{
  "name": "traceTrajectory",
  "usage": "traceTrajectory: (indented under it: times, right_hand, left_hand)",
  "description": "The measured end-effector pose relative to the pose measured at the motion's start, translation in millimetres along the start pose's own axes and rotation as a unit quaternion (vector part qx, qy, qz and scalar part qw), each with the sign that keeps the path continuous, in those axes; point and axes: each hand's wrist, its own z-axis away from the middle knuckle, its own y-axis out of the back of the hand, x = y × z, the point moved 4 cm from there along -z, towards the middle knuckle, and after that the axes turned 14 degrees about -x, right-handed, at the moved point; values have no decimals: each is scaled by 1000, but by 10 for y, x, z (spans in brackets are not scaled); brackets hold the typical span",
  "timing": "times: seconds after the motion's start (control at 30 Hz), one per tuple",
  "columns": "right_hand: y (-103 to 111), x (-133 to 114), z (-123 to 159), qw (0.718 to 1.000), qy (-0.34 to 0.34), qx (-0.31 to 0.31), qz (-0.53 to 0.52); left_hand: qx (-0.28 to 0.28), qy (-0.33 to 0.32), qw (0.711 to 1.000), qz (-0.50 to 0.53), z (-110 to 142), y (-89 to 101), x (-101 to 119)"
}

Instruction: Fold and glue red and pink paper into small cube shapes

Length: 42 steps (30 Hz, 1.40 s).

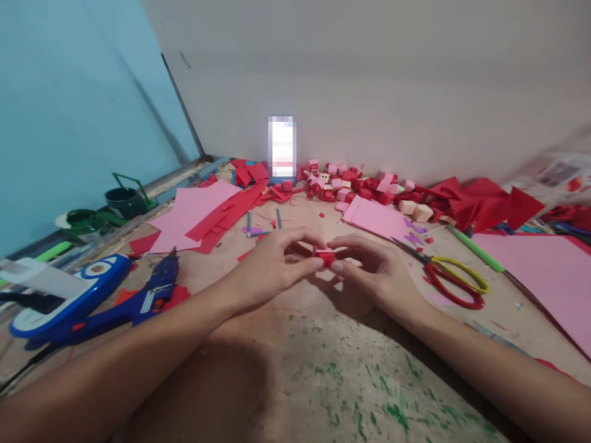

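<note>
Just above the middle of the table, a small red paper-covered cube (pixel 325 258) with pink on its top is pinched between both hands. My left hand (pixel 284 258) grips its left side with thumb and fingertips. From the right, my right hand (pixel 369 261) closes thumb and fingers on the other side. Part of the cube is hidden by the fingertips. Scissors (pixel 455 280) with one yellow and one red handle loop lie right of my right hand. A blue glue gun (pixel 152 295) rests left of my left forearm.
A lit phone (pixel 282 147) stands at the back wall. Beside it are piled several red and pink cubes (pixel 341 184). Pink sheets (pixel 191 212) and red strips (pixel 231 215) lie left, a pink stack (pixel 376 216) behind my right hand, and a large pink sheet (pixel 545 277) at right.
</note>
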Motion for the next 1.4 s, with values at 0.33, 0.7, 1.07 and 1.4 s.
traceTrajectory:
  times: [0.33,0.7,1.07,1.4]
  right_hand:
    - [-2,-14,-1,998,11,24,52]
    - [-20,-23,-15,999,-26,-10,25]
    - [-20,19,-11,998,-49,-25,-27]
    - [-23,19,-17,998,-47,-35,-28]
  left_hand:
    - [4,-6,1000,-7,-1,-11,-13]
    - [12,-55,994,-95,22,-21,62]
    - [10,-160,928,-335,56,16,98]
    - [36,-170,926,-336,65,-11,92]
